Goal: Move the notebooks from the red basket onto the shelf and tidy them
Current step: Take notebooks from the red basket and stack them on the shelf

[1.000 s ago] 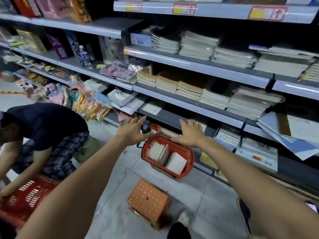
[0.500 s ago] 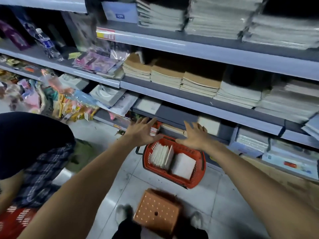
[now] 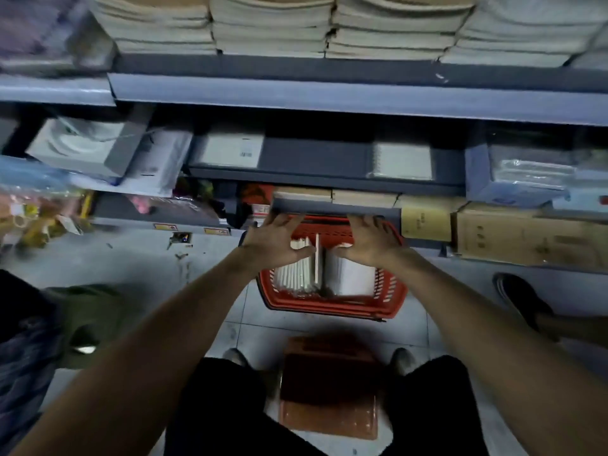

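When lifting floppy stuff like this, best to pick one bundle and commit. Left grip (image 3: 276, 240) spread wide with straight fingers over the left bundle of white paper notebooks (image 3: 296, 274); right grip (image 3: 371, 240) splayed the same way over the right bundle (image 3: 352, 279). Hard to say whether touching yet or just above. No pinch on anything. Both bundles standing on edge inside the red slotted plastic basket (image 3: 391, 291), parked on the pale tiled floor (image 3: 131, 258) right under the low grey shelf lip (image 3: 329, 207). Looks like the very start of the job, nothing out yet. Would clamp one bundle from both sides with flat palms, thumbs low on the covers to stop any fanning, then lift straight up past the rim. Obvious landing spot: the bare stretch of dark grey shelf board (image 3: 316, 156), between a flat white notebook (image 3: 227, 149) and a spiral-bound pad (image 3: 399, 161). Mind the orange plastic stool (image 3: 329, 390) between the feet.
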Demonstrator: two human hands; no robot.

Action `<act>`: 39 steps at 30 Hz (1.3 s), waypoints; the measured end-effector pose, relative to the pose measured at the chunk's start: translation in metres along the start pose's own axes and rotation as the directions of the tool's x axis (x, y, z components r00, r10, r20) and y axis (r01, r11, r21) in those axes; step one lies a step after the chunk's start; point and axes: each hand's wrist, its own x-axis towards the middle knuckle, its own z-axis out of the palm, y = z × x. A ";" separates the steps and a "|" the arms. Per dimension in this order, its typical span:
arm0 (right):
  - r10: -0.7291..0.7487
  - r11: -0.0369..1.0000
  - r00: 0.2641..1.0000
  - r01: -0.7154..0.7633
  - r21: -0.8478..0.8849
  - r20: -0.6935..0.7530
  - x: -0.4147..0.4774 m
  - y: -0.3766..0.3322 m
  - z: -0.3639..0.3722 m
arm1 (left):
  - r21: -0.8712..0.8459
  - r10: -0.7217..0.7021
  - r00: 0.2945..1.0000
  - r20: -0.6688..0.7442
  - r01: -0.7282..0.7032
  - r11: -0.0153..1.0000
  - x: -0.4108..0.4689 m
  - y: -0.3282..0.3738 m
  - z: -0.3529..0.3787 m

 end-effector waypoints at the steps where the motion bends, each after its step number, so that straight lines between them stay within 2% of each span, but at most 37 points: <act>1: 0.004 1.000 1.000 -0.004 0.001 -0.003 0.011 0.003 0.013 | 0.009 0.005 1.000 -0.006 -0.005 1.000 0.013 -0.005 0.015; 4: 0.016 0.998 0.999 -0.017 0.053 0.031 0.047 0.014 0.052 | 0.060 0.021 0.999 -0.029 -0.019 0.998 0.053 -0.018 0.058; 11: 0.006 0.982 0.999 -0.014 0.188 0.046 0.140 0.032 0.151 | 0.033 -0.019 0.995 -0.096 0.022 0.999 0.140 -0.053 0.159; 13: 0.000 0.983 0.999 -0.008 0.182 0.043 0.160 0.032 0.177 | 0.034 -0.015 0.991 -0.132 0.019 0.999 0.159 -0.062 0.183; 17: 0.058 0.962 0.997 -0.068 0.264 0.045 0.200 0.031 0.228 | 0.044 0.017 0.983 -0.183 -0.009 0.999 0.187 -0.072 0.217; 21: 0.138 0.883 0.990 -0.127 0.451 0.008 0.220 0.033 0.269 | 0.124 0.036 0.967 -0.253 -0.004 0.992 0.194 -0.076 0.238; 24: 0.178 0.738 0.984 -0.137 0.661 0.006 0.218 0.030 0.282 | 0.158 0.104 0.946 -0.307 -0.057 0.986 0.189 -0.070 0.246; 26: 0.212 0.729 0.976 -0.123 0.673 -0.051 0.220 0.030 0.285 | 0.131 0.116 0.942 -0.315 -0.078 0.988 0.186 -0.066 0.250; 29: 0.240 0.777 0.963 -0.113 0.619 -0.126 0.219 0.040 0.283 | 0.006 0.084 0.939 -0.332 -0.087 0.996 0.185 -0.065 0.253; 33: 0.215 0.721 0.949 0.004 0.692 -0.230 0.203 0.059 0.266 | -0.293 -0.019 0.945 -0.326 -0.081 0.953 0.183 -0.063 0.262; 35: 0.195 0.653 0.941 0.087 0.753 -0.277 0.186 0.063 0.243 | -0.514 -0.083 0.951 -0.298 -0.086 0.854 0.184 -0.064 0.268; 37: 0.186 0.542 0.934 0.161 0.824 -0.305 0.172 0.067 0.218 | -0.709 -0.144 0.946 -0.290 -0.112 0.696 0.184 -0.061 0.273; 39: 0.201 0.444 0.934 0.181 0.878 -0.294 0.160 0.075 0.197 | -0.827 -0.205 0.936 -0.285 -0.133 0.546 0.182 -0.055 0.273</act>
